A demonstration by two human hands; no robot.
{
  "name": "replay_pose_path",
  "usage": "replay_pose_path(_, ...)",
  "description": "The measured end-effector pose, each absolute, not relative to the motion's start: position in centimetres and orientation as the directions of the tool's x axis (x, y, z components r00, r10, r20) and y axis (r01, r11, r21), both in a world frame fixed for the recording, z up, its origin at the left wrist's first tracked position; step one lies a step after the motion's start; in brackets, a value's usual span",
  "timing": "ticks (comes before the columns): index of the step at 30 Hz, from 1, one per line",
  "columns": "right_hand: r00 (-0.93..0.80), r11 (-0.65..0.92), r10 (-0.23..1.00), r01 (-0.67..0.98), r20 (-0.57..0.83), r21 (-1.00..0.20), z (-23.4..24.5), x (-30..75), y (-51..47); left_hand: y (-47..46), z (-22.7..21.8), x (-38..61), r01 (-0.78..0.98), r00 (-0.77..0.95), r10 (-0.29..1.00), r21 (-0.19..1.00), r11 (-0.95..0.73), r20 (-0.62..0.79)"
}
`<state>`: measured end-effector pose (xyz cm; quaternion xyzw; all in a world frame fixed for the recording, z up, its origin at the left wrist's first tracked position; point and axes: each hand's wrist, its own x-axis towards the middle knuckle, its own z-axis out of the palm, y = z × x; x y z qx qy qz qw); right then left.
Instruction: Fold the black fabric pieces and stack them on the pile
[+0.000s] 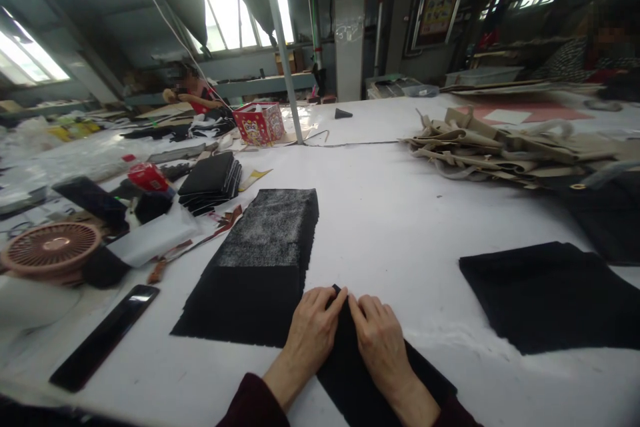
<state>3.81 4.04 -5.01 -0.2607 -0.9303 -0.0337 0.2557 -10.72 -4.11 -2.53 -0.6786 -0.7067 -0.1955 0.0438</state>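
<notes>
Closest to me, a person's left hand (315,321) and right hand (379,335) meet over a black cloth piece (346,363) on a white table (385,233). Both index fingertips touch or nearly touch the cloth's far tip; the thumbs are hidden, so I can't tell whether they pinch it or simply press. From that tip the cloth lies back toward the person, its long axis slanting a little rightward, beneath the right hand, which is the nearer to most of it; the left hand is at its left side. A long glossy black object (105,337) lies well to the left. Just beyond the left hand is a black stack (250,297) with a speckled grey patch; another black cloth (545,297) lies well right. Farther off are a round pink fan (55,245), a heap of tan material (500,150) and a red patterned box (259,124) near a pole (283,47).
</notes>
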Motion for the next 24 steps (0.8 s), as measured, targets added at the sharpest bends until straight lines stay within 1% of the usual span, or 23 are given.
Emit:
replay_pose_path(10, -0.749, 0.872, 0.46, 0.483, 0.476, -0.083, -5.06, 3.73, 4.06, -4.09, -2.87, -10.8, 0.968, -0.113, 0.944, 0.249, 0.034, 0.309)
replay_pose_path(24, -0.76, 0.881, 0.444, 0.468, 0.474, -0.075, -5.02, 3.65, 4.07, -3.87, -2.57, -11.15, 0.962, -0.169, 0.951, 0.253, 0.102, 0.258)
